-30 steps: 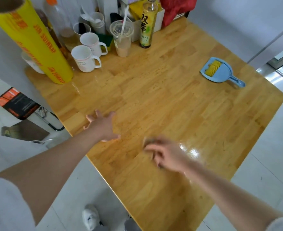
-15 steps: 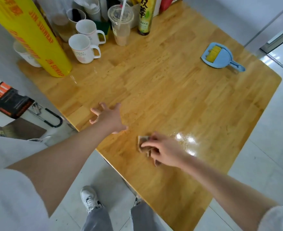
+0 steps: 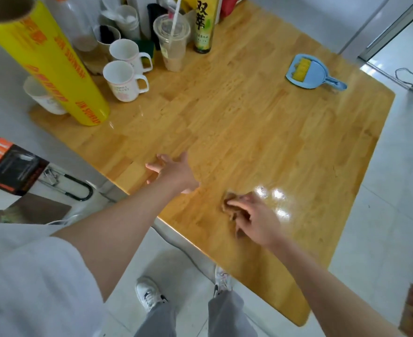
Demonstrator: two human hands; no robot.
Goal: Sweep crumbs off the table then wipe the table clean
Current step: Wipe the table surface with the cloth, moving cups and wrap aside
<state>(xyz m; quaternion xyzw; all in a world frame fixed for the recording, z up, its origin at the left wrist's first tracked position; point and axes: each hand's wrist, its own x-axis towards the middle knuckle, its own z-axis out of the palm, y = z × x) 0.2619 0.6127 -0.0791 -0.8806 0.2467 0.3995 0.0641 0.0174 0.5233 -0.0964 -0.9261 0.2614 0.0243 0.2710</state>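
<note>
Crumpled brown cloth (image 3: 228,205) lies pinned lower centre on the glossy wooden surface (image 3: 249,122) under the right hand (image 3: 256,220)'s fingers; left hand (image 3: 173,172) rests open, splayed.

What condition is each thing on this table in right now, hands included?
Left hand: open, resting on the table.
Right hand: pressing a brown cloth flat.
Table: glossy, no crumbs visible.
Dustpan: lying flat, yellow brush inside.
Plastic cup: lidded, straw in, drink low.
Front mug: upright.

Bottle (image 3: 204,25) label: 双萃. Yellow roll (image 3: 52,66) lettering unreadable.
</note>
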